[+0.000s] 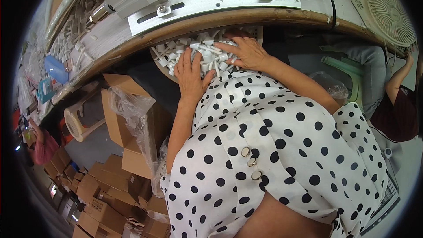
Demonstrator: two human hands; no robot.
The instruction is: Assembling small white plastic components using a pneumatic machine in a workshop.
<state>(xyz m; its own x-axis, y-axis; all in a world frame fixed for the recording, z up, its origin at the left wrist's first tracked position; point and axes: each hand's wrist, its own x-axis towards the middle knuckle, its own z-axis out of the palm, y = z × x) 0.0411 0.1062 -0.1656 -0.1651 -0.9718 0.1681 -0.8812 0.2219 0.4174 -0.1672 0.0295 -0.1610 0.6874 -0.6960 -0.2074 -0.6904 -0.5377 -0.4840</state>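
A shallow round basket (pixel 155 61) rests at my lap, under the table's front edge. It is heaped with small white plastic caps (pixel 205 55), several with thin stems. My left hand (pixel 190 74) lies on the near left side of the heap, its fingers stretched out and apart. On the right side of the heap, my right hand (pixel 249 52) has its fingers spread over the caps, touching them. Neither hand is closed round a piece. Some fingertips are partly hidden among the parts.
A metal fixture (pixel 216 6) with bolted slots stands on the worktable, and a beige fan (pixel 387 9) at the right. More white parts and a blue container (pixel 56 69) lie left. Open cardboard boxes (pixel 125 110) stand below. Other people sit at both sides.
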